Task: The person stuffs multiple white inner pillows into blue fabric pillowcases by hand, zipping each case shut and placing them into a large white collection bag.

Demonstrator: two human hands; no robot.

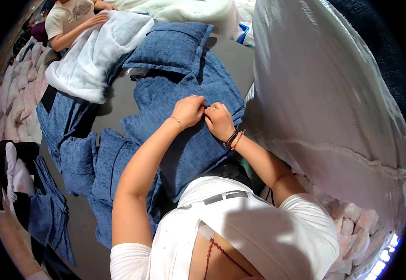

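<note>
Blue woven fabric [184, 144] lies over the table's near edge, in front of my body. My left hand [190, 110] is closed on it, fingers curled and pinched. Close beside it on the right, my right hand [218, 120] is also closed on the fabric, with a ring on one finger. The two hands nearly touch at the fingertips. What lies between the fingertips is too small to make out. Just beyond the hands, a plump blue cushion [170, 46] rests on the blue cloth.
A co-worker [70, 21] at the upper left handles white batting [102, 51]. Another person [14, 172] is at the lower left. Blue cushions [78, 163] lie on the grey table [79, 224]. A large white sheet [329, 102] hangs at the right.
</note>
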